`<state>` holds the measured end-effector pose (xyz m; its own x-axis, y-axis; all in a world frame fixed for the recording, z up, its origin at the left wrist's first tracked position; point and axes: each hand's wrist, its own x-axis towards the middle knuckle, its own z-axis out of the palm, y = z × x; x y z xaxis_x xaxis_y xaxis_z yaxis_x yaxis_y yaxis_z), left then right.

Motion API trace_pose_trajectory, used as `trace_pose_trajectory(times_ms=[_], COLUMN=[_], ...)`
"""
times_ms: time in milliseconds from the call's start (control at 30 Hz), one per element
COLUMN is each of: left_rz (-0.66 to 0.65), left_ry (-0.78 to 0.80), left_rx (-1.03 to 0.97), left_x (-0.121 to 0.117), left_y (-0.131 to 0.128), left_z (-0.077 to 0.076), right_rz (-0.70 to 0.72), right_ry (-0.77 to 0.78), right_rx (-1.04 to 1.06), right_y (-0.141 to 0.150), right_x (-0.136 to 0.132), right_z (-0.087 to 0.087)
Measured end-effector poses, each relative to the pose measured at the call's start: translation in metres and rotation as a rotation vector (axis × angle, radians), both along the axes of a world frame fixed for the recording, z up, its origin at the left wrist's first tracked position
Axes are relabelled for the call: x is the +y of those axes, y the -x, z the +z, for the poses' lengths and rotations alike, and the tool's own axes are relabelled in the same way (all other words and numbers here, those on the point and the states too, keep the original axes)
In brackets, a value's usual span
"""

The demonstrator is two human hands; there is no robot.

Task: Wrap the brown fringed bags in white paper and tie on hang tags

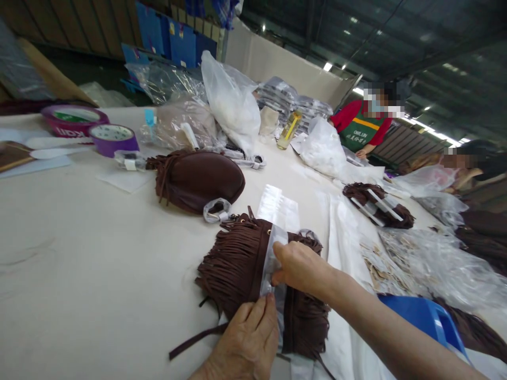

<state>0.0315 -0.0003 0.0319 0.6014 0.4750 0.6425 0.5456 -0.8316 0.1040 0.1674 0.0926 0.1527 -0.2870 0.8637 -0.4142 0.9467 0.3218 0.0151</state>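
Two bare hands work over a fringed dark-brown bag (233, 258) on a pale tabletop (99, 253); the bag lies right in front of the person, a translucent wrapping strip (277, 237) running down its middle between two banks of fringe. The left hand (251, 332) reaches in from the near edge, its fingers nearly straight and side by side, tips against the lower part of the strip; the right hand (299, 266) comes across from the right, fingers curled, forefinger and thumb tips apart on the strip higher up; whether either hand pinches a fold of the film cannot be told.

By its look the bag should be soft and fairly light, its fringe floppy and apt to swing or snag; the film looks thin, slippery and easily creased. The firmest hold is probably the plain body beside the strip, with the palm spread, rather than the loose fringe or the thin brown strap (194, 340) trailing to the left.

Beyond the bag lie a rounded brown bag (209, 179) and some white sheets (277, 208); a purple tape roll (113, 140) sits farther left; a co-worker in a green apron (356, 129) stands across the tabletop.
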Motion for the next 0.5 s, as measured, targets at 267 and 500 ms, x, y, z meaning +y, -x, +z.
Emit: trace_pose_trajectory(times_ms=[267, 500], left_rz=[-0.011, -0.023], left_ry=[-0.029, 0.056], left_rx=[0.091, 0.117], left_x=[0.002, 0.002], left_y=[0.002, 0.005], left_z=[-0.006, 0.001], right_rz=[-0.112, -0.275], right_ry=[0.037, -0.335], right_rx=[0.285, 0.412], right_y=[-0.025, -0.030], right_x=[0.031, -0.007], right_z=[-0.022, -0.011])
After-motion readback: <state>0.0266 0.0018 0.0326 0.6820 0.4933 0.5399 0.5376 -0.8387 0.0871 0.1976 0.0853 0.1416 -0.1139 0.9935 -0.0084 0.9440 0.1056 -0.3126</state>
